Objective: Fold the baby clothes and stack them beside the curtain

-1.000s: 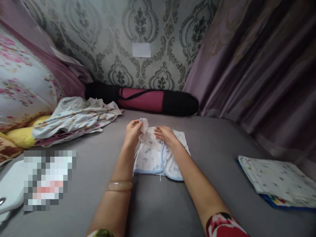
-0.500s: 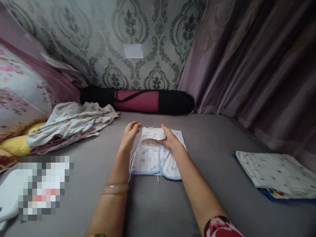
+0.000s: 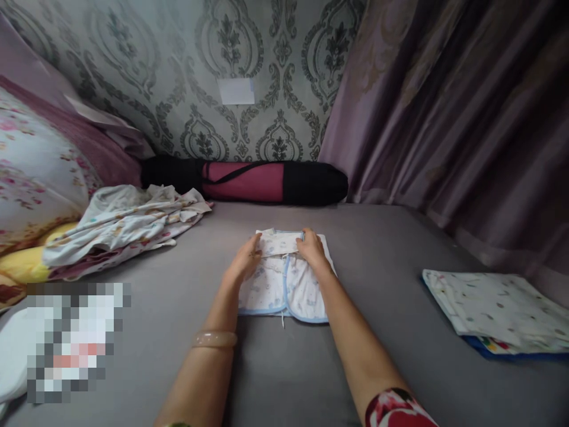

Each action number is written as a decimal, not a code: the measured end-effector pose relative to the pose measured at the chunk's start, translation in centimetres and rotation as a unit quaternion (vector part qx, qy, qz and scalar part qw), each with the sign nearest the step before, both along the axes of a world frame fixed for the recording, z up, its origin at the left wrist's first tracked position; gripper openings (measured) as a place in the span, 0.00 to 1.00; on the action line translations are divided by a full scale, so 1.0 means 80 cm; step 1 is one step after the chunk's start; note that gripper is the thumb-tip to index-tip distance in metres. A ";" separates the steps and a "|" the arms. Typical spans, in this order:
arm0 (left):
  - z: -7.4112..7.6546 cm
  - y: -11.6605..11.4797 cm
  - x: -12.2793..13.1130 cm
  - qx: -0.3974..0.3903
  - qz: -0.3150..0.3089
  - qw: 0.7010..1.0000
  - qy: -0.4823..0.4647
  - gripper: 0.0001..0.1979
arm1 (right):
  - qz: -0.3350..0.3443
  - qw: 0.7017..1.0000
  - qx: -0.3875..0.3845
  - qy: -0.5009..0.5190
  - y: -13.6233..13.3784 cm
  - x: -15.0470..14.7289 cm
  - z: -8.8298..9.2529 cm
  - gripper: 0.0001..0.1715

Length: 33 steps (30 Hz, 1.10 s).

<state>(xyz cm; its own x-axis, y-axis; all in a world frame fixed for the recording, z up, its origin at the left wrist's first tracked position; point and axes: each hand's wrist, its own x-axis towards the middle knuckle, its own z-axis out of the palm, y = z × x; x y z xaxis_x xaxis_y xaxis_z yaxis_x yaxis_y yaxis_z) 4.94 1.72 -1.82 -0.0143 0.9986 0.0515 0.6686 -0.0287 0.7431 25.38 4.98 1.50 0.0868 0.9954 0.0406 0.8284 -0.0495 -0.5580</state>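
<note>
A white baby shirt (image 3: 264, 290) with pale blue prints, light blue edging and thin ties lies in front of me. Its top part is folded down in a band across the upper end. My left hand (image 3: 248, 257) is at the left end of that band, fingers curled against the cloth edge. At the band's right end, my right hand (image 3: 313, 248) pinches the cloth between thumb and fingers. Both palms face inward, and parts of the shirt's sides are hidden under the hands and wrists.
The shirt lies on a grey sheet (image 3: 275, 373). On the right is a folded patterned cloth stack (image 3: 498, 308). Crumpled cloths (image 3: 128, 222) and a floral pillow (image 3: 35, 160) are at the left, with a white object (image 3: 22, 350) nearer. A black-and-maroon long bag (image 3: 244, 181) lies along the wall.
My left hand has moved right and forward, from beside the shirt onto the folded band's left end. My right hand stays at the right end, and the band now lies straighter.
</note>
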 end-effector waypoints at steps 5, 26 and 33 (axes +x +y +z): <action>0.013 -0.001 -0.004 0.011 0.017 1.000 0.002 0.32 | 0.003 0.991 0.042 -0.130 -0.020 -0.010 0.013 0.22; 0.026 -0.007 -0.026 -0.029 0.061 0.998 -0.009 0.31 | 0.177 0.969 -0.039 -0.165 -0.026 -0.037 -0.023 0.35; 0.016 0.000 -0.036 -0.010 0.087 0.996 -0.024 0.29 | 0.191 0.962 -0.065 -0.183 -0.024 -0.049 0.002 0.35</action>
<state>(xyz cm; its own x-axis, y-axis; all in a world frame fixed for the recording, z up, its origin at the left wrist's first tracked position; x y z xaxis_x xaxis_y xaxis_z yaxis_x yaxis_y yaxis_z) 2.02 1.73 -0.54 -0.1889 0.9816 0.0273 0.6253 0.0987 0.7741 21.47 3.05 1.67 -0.2823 0.9507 -0.1282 0.9401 0.2475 -0.2346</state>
